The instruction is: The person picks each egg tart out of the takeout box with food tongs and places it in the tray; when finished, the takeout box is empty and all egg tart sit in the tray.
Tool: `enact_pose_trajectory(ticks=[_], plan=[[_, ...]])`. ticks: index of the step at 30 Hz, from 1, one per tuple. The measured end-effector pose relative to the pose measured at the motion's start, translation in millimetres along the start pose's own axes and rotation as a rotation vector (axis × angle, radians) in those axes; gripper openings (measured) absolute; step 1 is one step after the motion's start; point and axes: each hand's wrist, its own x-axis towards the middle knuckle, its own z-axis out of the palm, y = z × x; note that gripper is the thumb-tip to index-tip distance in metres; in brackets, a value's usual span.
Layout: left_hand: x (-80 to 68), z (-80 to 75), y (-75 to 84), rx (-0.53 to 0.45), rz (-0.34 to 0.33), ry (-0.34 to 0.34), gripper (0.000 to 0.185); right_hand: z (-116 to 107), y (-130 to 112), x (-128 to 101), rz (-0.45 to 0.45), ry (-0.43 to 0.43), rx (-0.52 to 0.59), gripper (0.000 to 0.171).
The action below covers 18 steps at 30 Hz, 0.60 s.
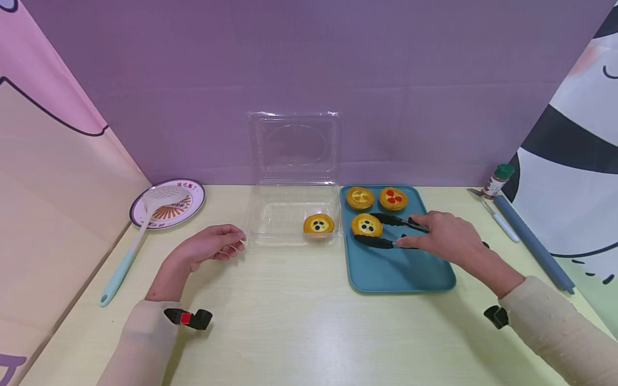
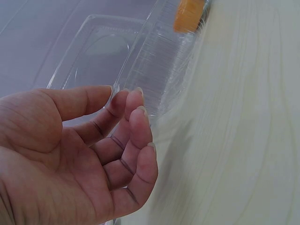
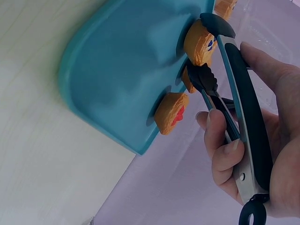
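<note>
My right hand [image 1: 446, 236] grips black-tipped metal tongs [image 3: 246, 112] over the blue tray [image 1: 401, 273]. The tong tips lie on either side of an egg tart with dark berries [image 1: 367, 225]. Behind it on the tray sit a tart with yellow pieces [image 1: 360, 198] and one with red pieces [image 1: 393, 198]. Another berry-topped tart [image 1: 318, 223] rests in the front right of a clear plastic box [image 1: 275, 214], its lid [image 1: 296, 145] raised. Beside the box's left front corner, my left hand [image 2: 93, 150] holds nothing, its fingers loosely curled.
At the left, a slotted turner [image 1: 127, 262] leans across a patterned plate [image 1: 193, 206]. To the right lie a blue rolled mat [image 1: 536, 244], a white-handled utensil [image 1: 504, 225] and a green-capped jar [image 1: 497, 182]. A purple backdrop [image 1: 410, 96] rises behind the table.
</note>
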Motion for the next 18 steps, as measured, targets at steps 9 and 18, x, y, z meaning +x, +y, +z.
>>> enact_pose_trajectory(ticks=[9,18], plan=[[-1.2,0.2,1.1,0.000,0.000,0.002,0.038,-1.7,-0.8,-0.3,-0.004,0.006,0.000,0.096],[-1.7,0.3,1.6,0.001,0.002,0.000,0.038,-3.7,-3.2,-0.7,0.008,-0.002,0.001,0.098]])
